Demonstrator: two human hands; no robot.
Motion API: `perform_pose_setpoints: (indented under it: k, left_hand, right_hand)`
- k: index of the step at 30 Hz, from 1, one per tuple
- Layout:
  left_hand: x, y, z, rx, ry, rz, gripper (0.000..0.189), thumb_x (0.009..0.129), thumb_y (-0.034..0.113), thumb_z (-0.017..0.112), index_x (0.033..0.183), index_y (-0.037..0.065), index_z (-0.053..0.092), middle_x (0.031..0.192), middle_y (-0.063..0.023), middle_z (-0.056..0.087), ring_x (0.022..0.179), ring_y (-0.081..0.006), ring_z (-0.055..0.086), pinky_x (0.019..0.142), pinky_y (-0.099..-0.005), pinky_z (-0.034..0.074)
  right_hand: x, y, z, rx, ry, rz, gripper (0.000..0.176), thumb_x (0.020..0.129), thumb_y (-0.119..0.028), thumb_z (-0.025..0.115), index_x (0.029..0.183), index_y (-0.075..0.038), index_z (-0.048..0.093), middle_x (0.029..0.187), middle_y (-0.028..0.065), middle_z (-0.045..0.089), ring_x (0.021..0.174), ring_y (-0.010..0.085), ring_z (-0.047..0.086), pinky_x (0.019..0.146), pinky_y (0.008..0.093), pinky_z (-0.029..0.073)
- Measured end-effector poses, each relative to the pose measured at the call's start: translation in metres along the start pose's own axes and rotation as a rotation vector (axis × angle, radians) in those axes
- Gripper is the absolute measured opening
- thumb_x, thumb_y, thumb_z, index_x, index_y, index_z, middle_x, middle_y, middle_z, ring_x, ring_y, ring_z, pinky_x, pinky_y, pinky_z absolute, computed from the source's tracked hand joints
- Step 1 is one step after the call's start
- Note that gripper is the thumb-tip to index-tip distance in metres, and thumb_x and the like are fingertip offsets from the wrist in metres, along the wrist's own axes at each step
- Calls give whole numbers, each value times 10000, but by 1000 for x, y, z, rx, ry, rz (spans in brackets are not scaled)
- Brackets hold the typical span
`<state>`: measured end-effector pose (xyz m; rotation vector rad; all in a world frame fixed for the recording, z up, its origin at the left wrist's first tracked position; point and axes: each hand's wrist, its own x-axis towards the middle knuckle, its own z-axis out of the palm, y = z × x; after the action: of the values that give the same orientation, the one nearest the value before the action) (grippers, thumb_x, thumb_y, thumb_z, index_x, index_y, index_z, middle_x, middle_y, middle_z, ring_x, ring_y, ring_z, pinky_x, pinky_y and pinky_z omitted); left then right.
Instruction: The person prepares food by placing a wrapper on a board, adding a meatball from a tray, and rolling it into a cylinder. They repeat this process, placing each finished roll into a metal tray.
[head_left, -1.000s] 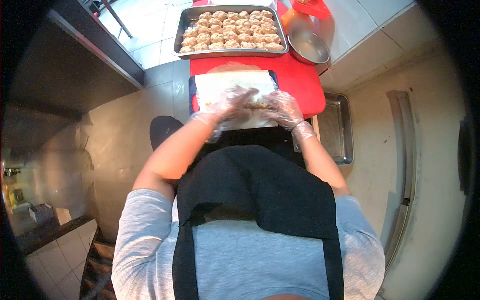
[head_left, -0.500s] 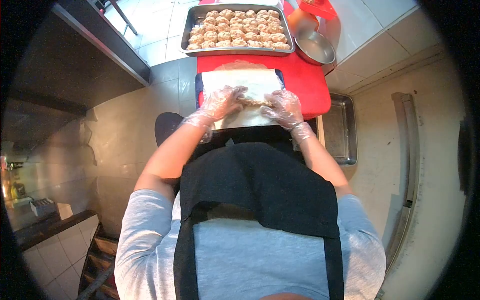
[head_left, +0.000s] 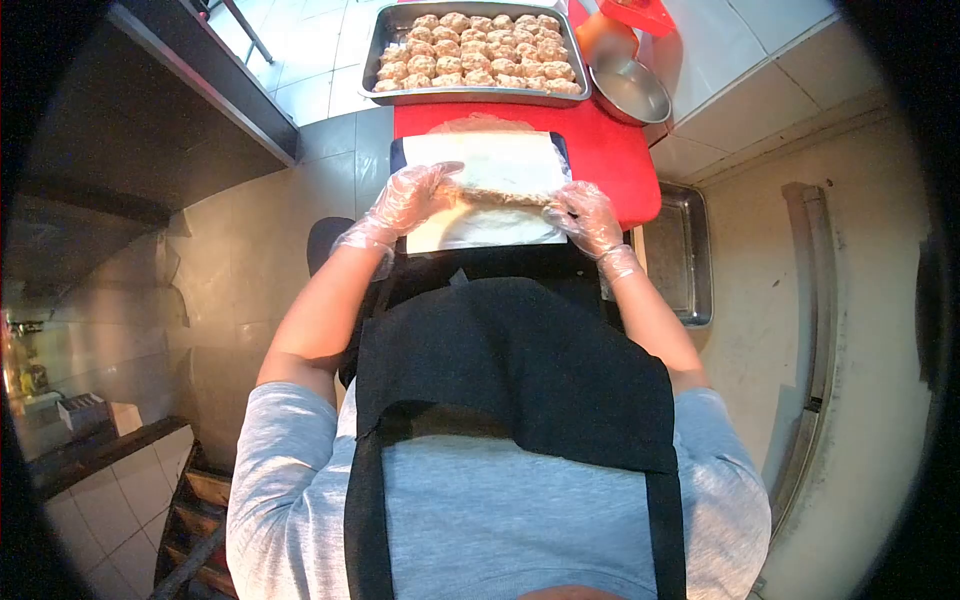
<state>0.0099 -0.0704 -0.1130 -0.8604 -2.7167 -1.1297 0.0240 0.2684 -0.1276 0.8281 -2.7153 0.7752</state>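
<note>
A long, thin roll of brownish filling [head_left: 503, 197] lies crosswise on a white sheet [head_left: 480, 150] over a dark-edged board. My left hand [head_left: 412, 198], in a clear plastic glove, has its fingers closed at the left end of the roll. At the right end, my right hand [head_left: 588, 214], gloved too, pinches the roll or the sheet edge beside it; the fingertips are partly hidden by the plastic. The middle of the roll shows between the two hands.
Beyond the board, a metal tray [head_left: 480, 98] holds rows of lumpy balls on the red table [head_left: 625, 170]. A metal bowl [head_left: 632, 93] and an orange container [head_left: 606, 38] stand at the right back. An empty metal tray [head_left: 690, 255] sits lower right.
My hands have moved apart, the left one outward to the left and the right one slightly right. More of the roll now shows between them.
</note>
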Motion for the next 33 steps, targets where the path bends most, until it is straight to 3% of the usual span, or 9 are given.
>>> perform_pose_setpoints:
  k: [3,4,7,14,21,25,29,30,33]
  left_hand:
    - [-10,-3,-10,-189,66,-31,538,789,54,697,1303,118,552,1067,-167,665,975,-316,662,854,-381,524]
    - [-15,-11,-9,14,48,-55,550,784,55,702,1308,115,547,1055,-166,667,906,-310,671,822,-379,535]
    - [-19,-8,-5,13,52,-120,569,775,57,706,1316,123,542,1069,-171,658,953,-298,656,874,-369,524]
    - [-35,9,0,194,28,262,618,660,186,793,1242,145,589,1261,-141,565,1184,-365,512,1011,-497,404]
    - [-30,28,16,189,85,319,566,643,204,818,1162,125,607,1202,-131,576,1171,-350,520,989,-483,409]
    - [-23,19,26,117,150,365,373,673,165,770,1021,110,647,1127,-123,602,1144,-355,536,974,-475,417]
    - [-4,12,38,270,280,306,284,674,94,723,948,91,647,1063,-111,621,1071,-333,574,942,-465,439]
    - [4,12,34,179,218,287,246,708,54,682,945,85,621,1026,-122,622,1049,-344,578,926,-458,453]
    - [15,12,30,118,117,77,270,720,32,662,976,77,588,1007,-140,617,1063,-369,563,920,-451,468]
  right_hand:
    - [-7,-9,-6,-20,57,44,453,741,-248,773,1133,-64,640,1134,164,631,1086,339,588,949,435,461]
    - [-12,-14,-6,-43,93,63,511,723,-250,785,1173,-68,625,1177,168,617,1124,343,572,971,435,450]
    - [-20,-35,-9,-49,107,-51,636,669,-264,824,1230,-83,587,1259,166,573,1189,361,530,1015,456,417]
    - [-27,-64,4,-56,170,-46,509,673,-264,801,1144,-156,642,1221,115,599,1157,318,548,987,465,422]
    - [-4,-60,32,-146,226,-149,200,708,-215,762,883,-141,699,1012,68,666,1022,293,594,901,461,446]
    - [15,-59,32,-149,427,-48,174,716,-171,744,854,-82,685,987,93,662,990,286,600,857,453,457]
    - [16,-59,19,-13,324,-11,456,667,-284,812,1041,-81,648,1124,120,624,1091,308,573,928,458,445]
    - [14,-64,14,-23,299,-45,577,681,-348,825,1155,-94,618,1206,132,602,1152,336,553,951,461,444]
    - [12,-60,22,-77,266,-33,667,636,-299,827,1222,-124,564,1286,114,542,1200,321,508,998,492,405]
